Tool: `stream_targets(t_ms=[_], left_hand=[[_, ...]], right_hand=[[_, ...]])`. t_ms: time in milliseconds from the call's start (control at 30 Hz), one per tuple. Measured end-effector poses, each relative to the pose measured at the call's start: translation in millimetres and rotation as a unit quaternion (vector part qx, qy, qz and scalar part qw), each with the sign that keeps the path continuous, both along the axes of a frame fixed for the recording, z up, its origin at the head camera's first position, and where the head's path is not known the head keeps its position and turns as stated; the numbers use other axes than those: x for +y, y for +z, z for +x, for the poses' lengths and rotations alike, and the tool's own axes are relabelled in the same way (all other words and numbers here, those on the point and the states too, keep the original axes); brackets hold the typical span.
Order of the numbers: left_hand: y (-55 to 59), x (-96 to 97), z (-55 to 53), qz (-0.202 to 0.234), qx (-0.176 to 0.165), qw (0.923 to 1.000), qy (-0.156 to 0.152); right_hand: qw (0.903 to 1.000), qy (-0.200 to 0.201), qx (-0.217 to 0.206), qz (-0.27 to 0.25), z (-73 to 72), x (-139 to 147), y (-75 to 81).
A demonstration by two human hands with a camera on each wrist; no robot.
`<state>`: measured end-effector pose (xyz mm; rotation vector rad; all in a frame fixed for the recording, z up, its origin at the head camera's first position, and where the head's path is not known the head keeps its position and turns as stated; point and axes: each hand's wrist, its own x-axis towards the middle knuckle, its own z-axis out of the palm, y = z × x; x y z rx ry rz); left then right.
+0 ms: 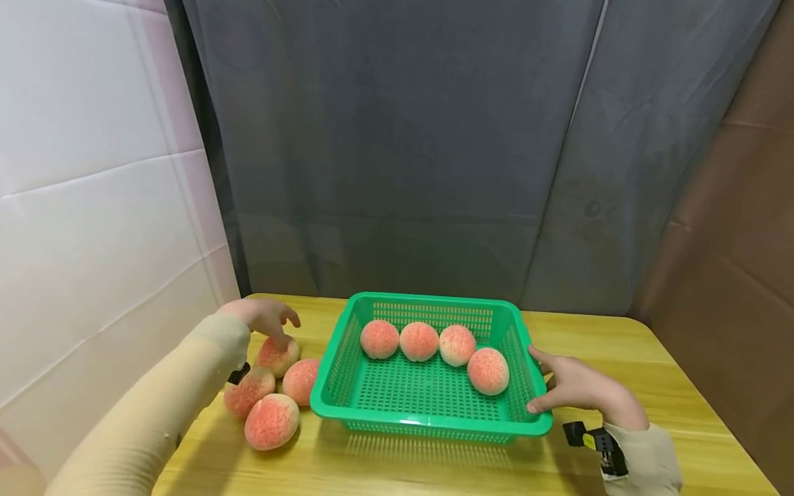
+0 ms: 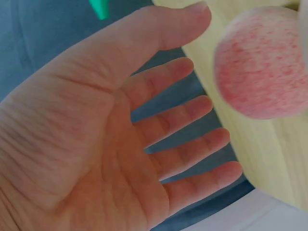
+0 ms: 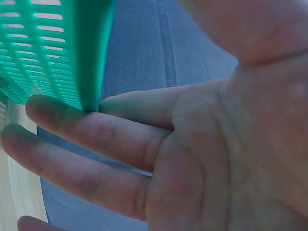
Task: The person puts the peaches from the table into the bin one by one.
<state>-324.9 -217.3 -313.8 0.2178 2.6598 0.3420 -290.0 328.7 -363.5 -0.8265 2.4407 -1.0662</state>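
Note:
My left hand (image 1: 263, 318) hovers over a loose group of peaches at the left, its fingers spread and nothing held. Directly beneath it lies the rearmost peach (image 1: 277, 355). In the left wrist view a single peach (image 2: 264, 65) sits past the fingertips, apart from them. At the right end of a green plastic basket (image 1: 428, 426), my right hand (image 1: 579, 386) holds the rim, with the thumb over it. The right wrist view shows fingers (image 3: 101, 132) reaching under the rim; the thumb's tip is out of that view. Several peaches (image 1: 418, 342) rest inside the basket.
More peaches (image 1: 271, 421) lie on the wooden table (image 1: 397, 475), left of the basket; one peach (image 1: 302, 381) is right by its left wall. A grey curtain (image 1: 397, 151) hangs behind the table, with white sheeting (image 1: 93, 172) on the left and brown sheeting (image 1: 732, 275) on the right.

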Motion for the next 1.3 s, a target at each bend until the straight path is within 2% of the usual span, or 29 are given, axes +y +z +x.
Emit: stream_targets(t_ms=[233,500,667,733,1067,1300], left_hand=[[-12.3,-6.9,-0.5,-0.014,-0.014,0.9997,0.017],[-26.9,-19.2,-5.5,0.013,-0.038,0.9988,0.028],[-32.9,-18.9,-8.3,0.028,-0.055,0.9973,0.040],[-35.3,-17.0,-8.9,0.026,-0.058,0.9974,0.036],[-43.7,-13.8,-9.1,-0.001,-0.044,0.9986,0.028],[-47.2,-12.9,-8.7,0.019,-0.051,0.9980,0.033]], right_hand=[[1.0000,-0.004,0.003,-0.001,-1.1,-1,3.2],[1.0000,-0.002,0.001,-0.004,-1.8,-3,5.4],[1.0000,-0.005,0.001,-0.002,-2.5,-3,6.6],[1.0000,-0.006,0.003,0.000,-2.7,-3,6.8],[0.9999,-0.010,0.001,0.002,-2.5,-3,3.8],[0.9999,-0.011,0.002,0.002,-2.6,0,1.3]])
